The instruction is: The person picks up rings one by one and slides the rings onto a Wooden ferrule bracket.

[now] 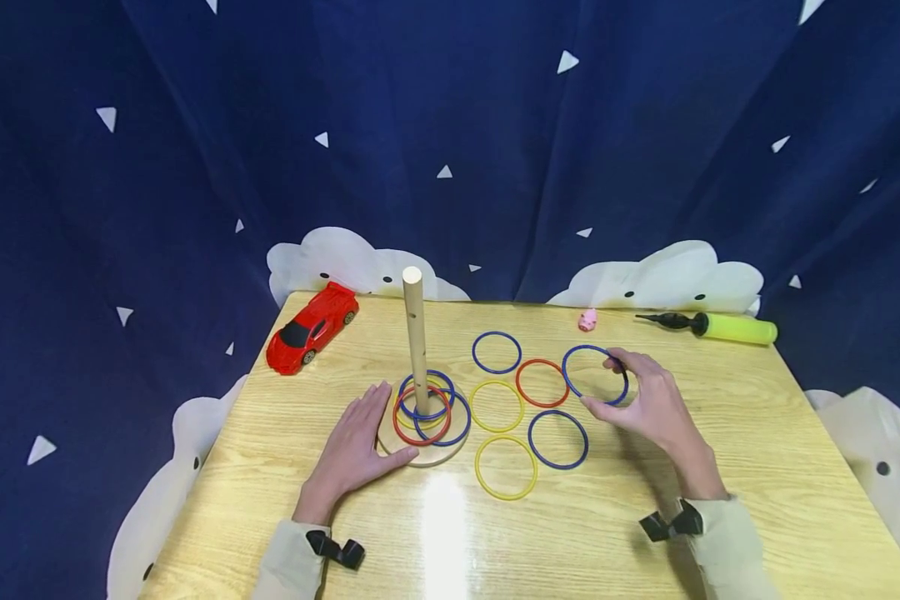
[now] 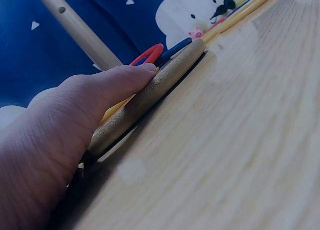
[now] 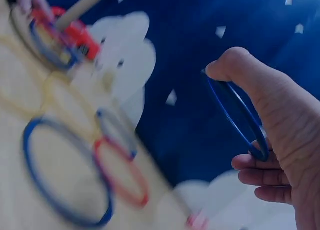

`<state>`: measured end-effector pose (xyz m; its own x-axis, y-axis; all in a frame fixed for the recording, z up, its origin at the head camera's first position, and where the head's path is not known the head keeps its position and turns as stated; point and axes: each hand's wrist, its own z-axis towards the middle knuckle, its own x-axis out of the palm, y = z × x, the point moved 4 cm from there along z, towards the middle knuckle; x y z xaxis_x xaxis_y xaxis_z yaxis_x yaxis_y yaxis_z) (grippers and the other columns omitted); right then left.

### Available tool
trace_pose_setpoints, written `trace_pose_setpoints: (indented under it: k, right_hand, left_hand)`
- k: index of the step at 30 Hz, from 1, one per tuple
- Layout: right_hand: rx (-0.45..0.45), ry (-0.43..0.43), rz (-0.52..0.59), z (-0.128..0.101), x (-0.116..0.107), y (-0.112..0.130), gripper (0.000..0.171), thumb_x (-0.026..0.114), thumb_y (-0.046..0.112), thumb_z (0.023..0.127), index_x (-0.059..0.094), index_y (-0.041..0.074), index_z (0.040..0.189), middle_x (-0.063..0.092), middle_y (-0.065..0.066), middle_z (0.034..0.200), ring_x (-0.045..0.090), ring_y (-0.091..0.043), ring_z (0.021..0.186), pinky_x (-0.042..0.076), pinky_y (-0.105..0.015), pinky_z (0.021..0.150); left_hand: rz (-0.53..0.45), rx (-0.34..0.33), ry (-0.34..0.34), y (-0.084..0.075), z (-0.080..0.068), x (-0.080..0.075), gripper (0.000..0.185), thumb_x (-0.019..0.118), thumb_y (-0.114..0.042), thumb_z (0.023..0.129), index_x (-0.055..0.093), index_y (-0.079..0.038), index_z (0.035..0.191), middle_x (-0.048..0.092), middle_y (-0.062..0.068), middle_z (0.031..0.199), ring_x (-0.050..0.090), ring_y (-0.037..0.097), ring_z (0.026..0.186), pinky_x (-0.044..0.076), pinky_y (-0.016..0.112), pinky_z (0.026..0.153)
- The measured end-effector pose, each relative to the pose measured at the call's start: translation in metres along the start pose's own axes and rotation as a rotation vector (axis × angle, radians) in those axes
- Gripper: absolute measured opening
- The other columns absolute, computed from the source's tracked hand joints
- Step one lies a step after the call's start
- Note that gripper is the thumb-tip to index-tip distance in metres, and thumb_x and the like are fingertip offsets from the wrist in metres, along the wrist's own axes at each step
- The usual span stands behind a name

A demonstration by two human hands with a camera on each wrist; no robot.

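**Four rings on the peg, one in the fingers, five to go**

Here we are at the wooden table (image 1: 720, 467), and the right hand (image 1: 648, 408) has a blue ring (image 1: 595, 375) pinched between thumb and curled fingertips, tilted up off the wood on the right side of the spread. The right wrist view confirms it: the thumb lies along the rim and the fingers hook beneath it.

Across on the other side, the left hand (image 1: 360, 446) lies flat with fingers straight, pressed against the edge of the round wooden base (image 1: 427, 454), holding nothing. From the left wrist view you can see the fingertips right on the rim of the disc.

Now the tally. The upright peg (image 1: 414, 333) appears to carry four stacked rings (image 1: 423, 412) around its foot: blue, red, yellow and another blue, as far as I can separate them (they overlap, so the count is a judgement). Lying loose on the table between peg and right hand are a blue ring at the back (image 1: 497, 352), a red ring (image 1: 542, 382), two yellow rings (image 1: 497, 406) and one more blue ring at the front (image 1: 558, 439).

So I would call it a little under halfway, with the lifted ring the next candidate.

Off to the edges sit a red toy car (image 1: 311, 327), a small pink figure (image 1: 587, 319) and a yellow hand pump (image 1: 720, 327), all untouched.
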<state>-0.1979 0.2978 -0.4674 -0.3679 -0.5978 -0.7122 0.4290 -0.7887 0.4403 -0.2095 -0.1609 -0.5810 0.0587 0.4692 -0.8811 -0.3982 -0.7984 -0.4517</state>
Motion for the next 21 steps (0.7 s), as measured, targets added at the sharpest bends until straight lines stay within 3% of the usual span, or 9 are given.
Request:
trace_pose_setpoints:
  k: [5,10,16,21]
  right_hand:
    - [-0.157,-0.052,0.150,0.035,-0.019,0.038,0.076,0.093,0.028,0.063,0.069,-0.001,0.128,0.074,-0.008,0.103,0.065,-0.024,0.093,0.045,-0.013,0.094]
    - [-0.267,-0.068,0.238,0.066,-0.032,0.076,0.077,0.089,0.039,0.068,0.068,-0.004,0.129,0.075,-0.010,0.105,0.066,-0.024,0.097,0.046,-0.015,0.099]
    - [-0.347,-0.088,0.312,0.100,-0.041,0.125,0.084,0.084,0.061,0.075,0.069,-0.003,0.128,0.075,-0.007,0.101,0.063,-0.017,0.097,0.045,-0.017,0.092]
    - [-0.444,-0.105,0.346,0.127,-0.043,0.163,0.088,0.082,0.066,0.076,0.068,-0.004,0.128,0.076,-0.008,0.101,0.062,-0.026,0.099,0.045,-0.022,0.090]
  left_hand:
    - [0.000,0.002,-0.007,0.000,0.001,-0.001,0.119,0.062,-0.084,0.082,0.023,-0.012,0.168,0.026,0.005,0.173,0.017,0.022,0.161,0.018,0.047,0.130]
    - [0.002,0.007,-0.019,-0.001,-0.001,-0.003,0.119,0.063,-0.084,0.082,0.023,-0.012,0.168,0.026,0.006,0.172,0.018,0.022,0.161,0.019,0.048,0.130]
    - [0.003,0.006,-0.024,0.000,-0.002,-0.004,0.119,0.064,-0.084,0.081,0.024,-0.012,0.167,0.027,0.005,0.172,0.019,0.023,0.160,0.020,0.049,0.129]
    - [0.004,0.024,-0.042,-0.001,-0.002,-0.003,0.119,0.064,-0.084,0.081,0.026,-0.011,0.167,0.029,0.007,0.171,0.023,0.026,0.159,0.023,0.052,0.128]
